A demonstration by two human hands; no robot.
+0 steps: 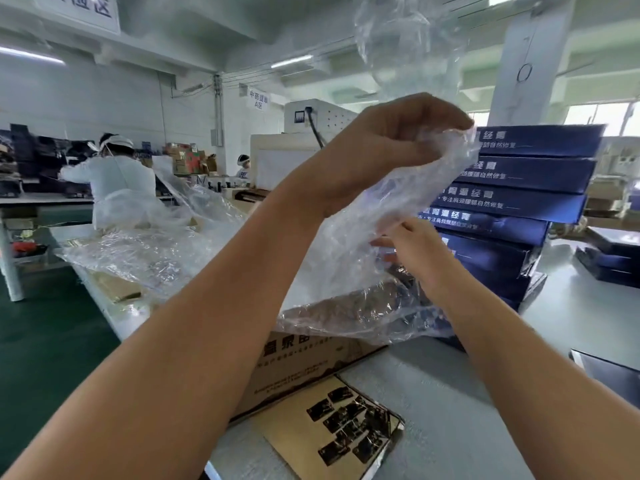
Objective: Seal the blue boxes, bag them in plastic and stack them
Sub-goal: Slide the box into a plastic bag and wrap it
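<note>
A clear plastic bag (349, 271) hangs in front of me above the table. My left hand (391, 140) is raised and grips the bag's upper edge with curled fingers. Lower down, my right hand (412, 244) pinches the bag's film near the middle. Behind the bag stands a stack of several blue boxes (519, 202) with white lettering, slightly fanned. The bag's lower part drapes over a brown cardboard carton (304, 365).
A flat card tray (332, 431) holding several small dark packets lies on the white table (450, 410) near me. More loose plastic bags (145, 254) lie to the left. Dark boxes (609, 258) sit at the right. Two people in white coats work at the far benches.
</note>
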